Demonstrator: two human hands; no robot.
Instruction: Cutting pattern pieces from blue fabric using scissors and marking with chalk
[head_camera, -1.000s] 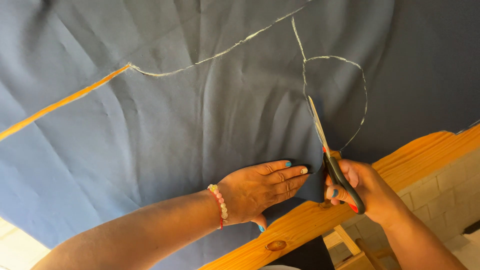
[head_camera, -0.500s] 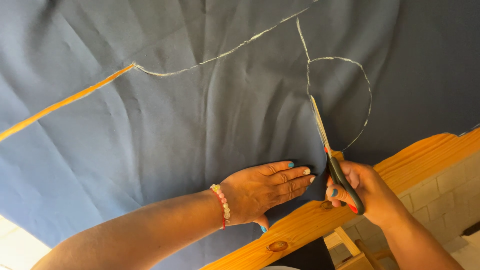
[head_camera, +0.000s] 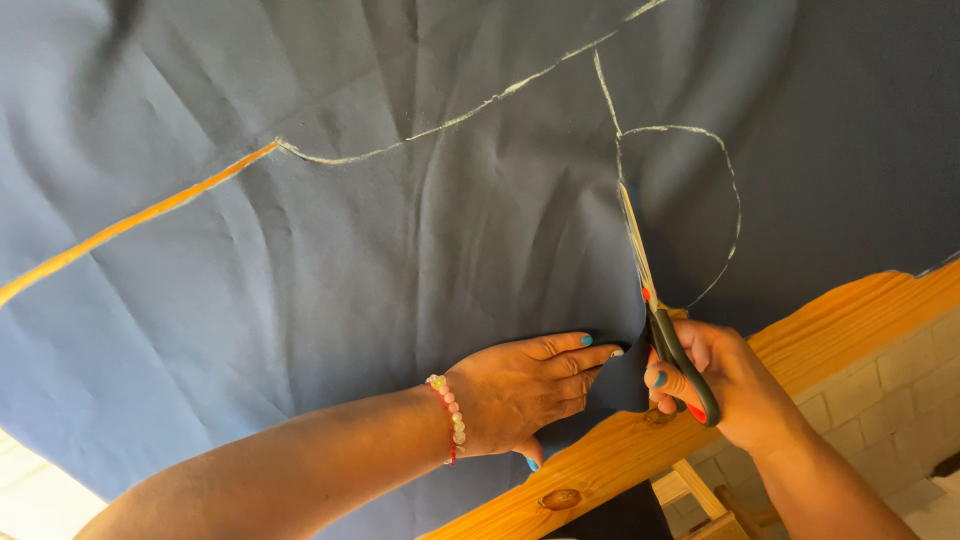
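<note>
Fabric (head_camera: 330, 260), navy and thin, lies spread over the table (head_camera: 850, 320), with its near edge hanging off the wooden rim. It's light and floppy stuff, I'd say: creases all across it, no stiffness to speak of, so it will slide and bunch if nothing pins it. My left hand (head_camera: 520, 385) is doing just that, palm flat, fingers (head_camera: 570, 345) stretched out together and pressing the cloth beside the cut. My right hand (head_camera: 725, 375) is wrapped around the scissors (head_camera: 660, 300), fingers through the dark handles and clamped on them, blades lying up along the chalk line (head_camera: 620, 150) (how far the blades gape I can't tell from here). The cut flap curls up between my hands. Best hold on this cloth, to my mind: flat pressure close to the blades, never a pinch at a loose edge.
</note>
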